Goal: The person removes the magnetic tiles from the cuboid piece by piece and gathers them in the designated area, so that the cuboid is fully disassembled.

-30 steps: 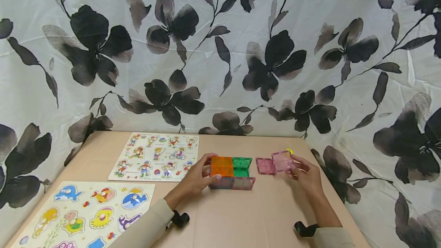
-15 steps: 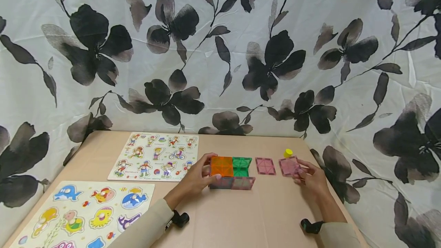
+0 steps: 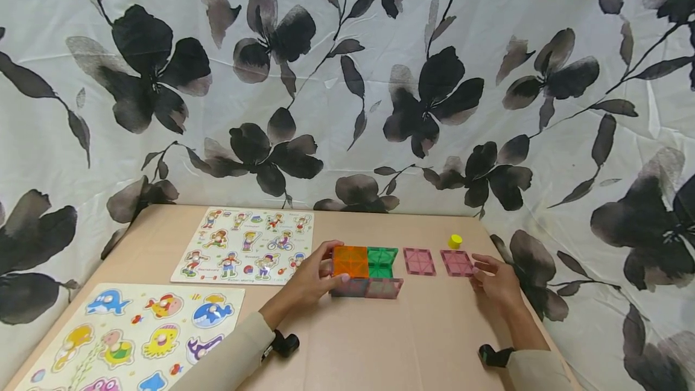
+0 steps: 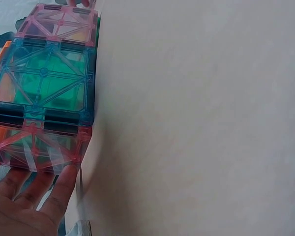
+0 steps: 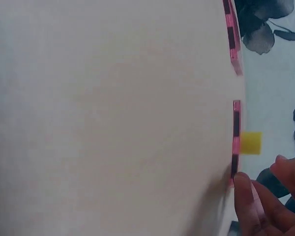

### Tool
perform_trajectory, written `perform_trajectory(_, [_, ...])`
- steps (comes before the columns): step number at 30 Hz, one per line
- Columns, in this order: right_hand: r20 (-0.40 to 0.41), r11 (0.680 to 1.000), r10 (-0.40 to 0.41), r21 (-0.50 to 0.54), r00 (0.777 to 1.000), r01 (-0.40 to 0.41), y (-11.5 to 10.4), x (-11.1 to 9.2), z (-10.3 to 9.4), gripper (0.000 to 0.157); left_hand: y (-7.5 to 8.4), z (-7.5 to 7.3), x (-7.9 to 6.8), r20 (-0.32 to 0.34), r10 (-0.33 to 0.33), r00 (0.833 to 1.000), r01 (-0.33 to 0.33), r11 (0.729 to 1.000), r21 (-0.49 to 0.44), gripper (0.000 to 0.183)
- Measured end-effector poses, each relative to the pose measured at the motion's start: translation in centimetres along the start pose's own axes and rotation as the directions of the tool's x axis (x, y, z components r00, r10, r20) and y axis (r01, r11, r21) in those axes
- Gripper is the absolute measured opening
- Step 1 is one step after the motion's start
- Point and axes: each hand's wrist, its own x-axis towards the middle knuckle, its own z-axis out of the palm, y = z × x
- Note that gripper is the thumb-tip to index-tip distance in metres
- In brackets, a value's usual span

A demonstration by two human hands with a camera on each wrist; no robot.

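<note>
My left hand (image 3: 312, 276) grips the left end of a boxy build of see-through magnetic tiles. Its orange tile (image 3: 350, 261) lies on top at the left, beside a green tile (image 3: 382, 261), with pink tiles (image 3: 366, 288) along the front. In the left wrist view, a blue tile (image 4: 44, 78) and a pink tile (image 4: 37, 147) show, with fingers under the build. Two loose pink square tiles lie flat on the table: one nearer tile (image 3: 419, 262) and one farther right tile (image 3: 457, 263). My right hand (image 3: 498, 285) is at the right tile's edge, fingers loosely spread.
A small yellow cylinder (image 3: 455, 242) stands behind the right pink tile. Two picture boards lie at the left: one with children figures (image 3: 250, 246), one with sea animals (image 3: 136, 336). A floral cloth (image 3: 347, 107) hangs behind the table (image 3: 391, 343).
My right hand has lowered a pink tile from above the other one, laid it flat farther right and let it go. The left hand keeps its hold on the build.
</note>
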Motion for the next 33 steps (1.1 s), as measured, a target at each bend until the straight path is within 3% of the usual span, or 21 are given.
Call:
perform_trajectory(4, [-0.016, 0.994, -0.056, -0.100, 0.998, 0.054, -1.1, -1.0, 0.1, 0.045, 0.0, 0.1, 0.0, -0.002, 0.006, 1.000, -0.006, 1.000, 0.002, 0.071])
perform_trajectory(8, [0.007, 0.972, -0.191, -0.138, 0.982, 0.190, -2.8, -2.8, 1.2, 0.046, 0.1, 0.1, 0.0, -0.001, 0.016, 1.000, -0.016, 1.000, 0.007, 0.070])
perform_trajectory(11, [0.053, 0.936, -0.315, -0.145, 0.947, 0.320, -4.1, -4.2, 2.6, 0.047, 0.1, 0.1, 0.0, 0.003, 0.001, 1.000, -0.001, 1.000, -0.004, 0.070])
perform_trajectory(15, [0.161, 0.884, -0.444, -0.086, 0.882, 0.460, -5.3, -5.8, 4.8, 0.052, 0.2, 0.1, 0.0, 0.001, -0.010, 1.000, 0.010, 1.000, -0.021, 0.070])
perform_trajectory(19, [0.276, 0.878, -0.458, -0.012, 0.845, 0.479, -6.1, -6.9, 6.8, 0.054, 0.2, 0.1, 0.1, 0.010, -0.001, 1.000, 0.001, 0.999, -0.041, 0.071])
perform_trajectory(24, [0.350, 0.886, -0.437, 0.010, 0.829, 0.463, -6.5, -7.4, 8.8, 0.052, 0.1, 0.1, 0.1, 0.022, -0.008, 1.000, 0.010, 0.997, -0.082, 0.071])
perform_trajectory(33, [0.293, 0.854, -0.483, -0.049, 0.825, 0.518, -6.8, -8.0, 10.4, 0.039, 0.2, 0.1, 0.1, 0.026, -0.010, 1.000, 0.012, 0.996, -0.088, 0.071])
